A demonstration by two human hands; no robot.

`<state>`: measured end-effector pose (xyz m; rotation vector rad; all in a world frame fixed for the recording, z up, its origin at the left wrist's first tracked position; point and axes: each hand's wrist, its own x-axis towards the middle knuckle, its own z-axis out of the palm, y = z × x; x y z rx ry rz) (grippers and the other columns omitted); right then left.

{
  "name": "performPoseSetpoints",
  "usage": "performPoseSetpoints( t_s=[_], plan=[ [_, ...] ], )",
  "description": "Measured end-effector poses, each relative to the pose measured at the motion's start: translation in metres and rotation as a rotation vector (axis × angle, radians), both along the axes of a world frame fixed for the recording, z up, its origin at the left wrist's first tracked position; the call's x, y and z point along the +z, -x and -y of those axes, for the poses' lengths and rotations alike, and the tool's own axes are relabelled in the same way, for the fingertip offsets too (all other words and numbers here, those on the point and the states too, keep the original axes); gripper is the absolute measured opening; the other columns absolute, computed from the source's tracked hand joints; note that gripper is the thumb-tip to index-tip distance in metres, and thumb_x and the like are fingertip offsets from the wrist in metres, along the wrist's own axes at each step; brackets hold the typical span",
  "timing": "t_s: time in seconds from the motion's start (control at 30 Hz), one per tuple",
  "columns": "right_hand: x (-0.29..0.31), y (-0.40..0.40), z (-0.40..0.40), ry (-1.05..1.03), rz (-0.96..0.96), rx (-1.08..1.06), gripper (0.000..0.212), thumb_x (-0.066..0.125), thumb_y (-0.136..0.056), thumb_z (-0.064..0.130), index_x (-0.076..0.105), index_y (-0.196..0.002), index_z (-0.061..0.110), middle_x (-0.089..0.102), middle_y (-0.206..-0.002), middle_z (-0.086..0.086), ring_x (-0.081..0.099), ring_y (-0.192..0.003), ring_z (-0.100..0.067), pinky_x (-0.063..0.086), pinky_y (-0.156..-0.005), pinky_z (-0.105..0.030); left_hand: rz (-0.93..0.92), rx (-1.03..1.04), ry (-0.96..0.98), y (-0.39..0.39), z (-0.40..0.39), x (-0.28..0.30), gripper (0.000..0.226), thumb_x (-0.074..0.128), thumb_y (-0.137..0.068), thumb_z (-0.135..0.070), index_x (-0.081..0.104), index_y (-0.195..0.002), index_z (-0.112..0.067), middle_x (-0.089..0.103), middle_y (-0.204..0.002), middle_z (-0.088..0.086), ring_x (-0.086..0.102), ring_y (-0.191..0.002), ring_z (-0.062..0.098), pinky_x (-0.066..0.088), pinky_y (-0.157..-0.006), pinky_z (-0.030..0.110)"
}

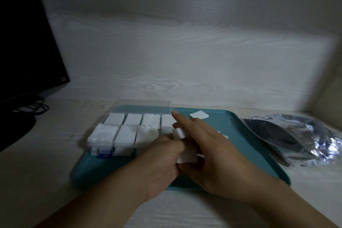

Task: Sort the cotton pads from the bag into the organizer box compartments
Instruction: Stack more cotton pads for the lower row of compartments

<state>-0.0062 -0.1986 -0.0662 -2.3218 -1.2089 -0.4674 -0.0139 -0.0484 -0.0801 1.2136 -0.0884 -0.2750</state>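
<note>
A clear organizer box [103, 146] with a blue latch sits on the left of a teal tray [246, 139], its lid open at the back. Several compartments hold white cotton pads [114, 119]. My left hand [162, 161] and my right hand [207, 153] meet over the tray just right of the box and together grip a small stack of cotton pads [185, 155]. My right index finger is stretched toward the box's far right corner. One loose pad [199, 114] lies on the tray behind my hands. The shiny plastic bag [296, 139] lies right of the tray.
A dark monitor [27, 42] with cables [35, 107] stands at the left on the pale wooden desk. A wood-grain wall panel rises close behind the tray. The desk's right side is partly taken by the crumpled bag.
</note>
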Motion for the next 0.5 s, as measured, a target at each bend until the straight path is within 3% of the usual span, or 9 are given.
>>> performPoseSetpoints(
  t_s=[0.13,0.2,0.33,0.5],
  plan=[
    [0.001,0.0,0.001,0.04,0.04,-0.034,0.105,0.077,-0.078,0.034,0.007,-0.156,0.027,0.044,-0.136,0.008,0.045,-0.116,-0.007,0.042,-0.096,-0.019,0.067,0.099,-0.118,0.004,0.006,-0.001,0.014,0.058,-0.094,-0.009,0.071,-0.099,-0.008,0.074,-0.093,0.015,0.071,-0.086,0.025,0.053,-0.068,0.032],
    [-0.001,-0.002,0.0,0.052,0.101,-0.056,0.103,0.076,-0.077,0.033,0.012,-0.156,0.02,0.047,-0.131,0.008,0.042,-0.112,-0.004,0.035,-0.095,-0.017,0.071,0.14,-0.147,0.004,0.008,-0.003,0.016,0.059,-0.093,-0.007,0.074,-0.088,-0.013,0.074,-0.09,0.015,0.071,-0.086,0.026,0.055,-0.074,0.036],
    [-0.004,-0.001,-0.003,0.027,0.147,-0.076,0.096,0.074,-0.076,0.03,0.02,-0.154,0.012,0.052,-0.13,0.002,0.046,-0.119,-0.015,0.034,-0.103,-0.024,0.029,0.208,-0.145,0.005,0.01,0.0,0.016,0.06,-0.092,-0.008,0.072,-0.101,-0.014,0.076,-0.096,0.011,0.071,-0.098,0.028,0.053,-0.095,0.047],
    [-0.008,-0.001,-0.005,0.045,0.17,-0.132,0.089,0.073,-0.076,0.034,0.03,-0.151,0.01,0.048,-0.135,0.001,0.042,-0.126,-0.017,0.034,-0.108,-0.027,0.032,0.245,-0.153,0.006,0.012,0.001,0.016,0.06,-0.093,-0.013,0.072,-0.095,-0.023,0.077,-0.088,0.001,0.073,-0.088,0.018,0.056,-0.084,0.038]
  ],
)
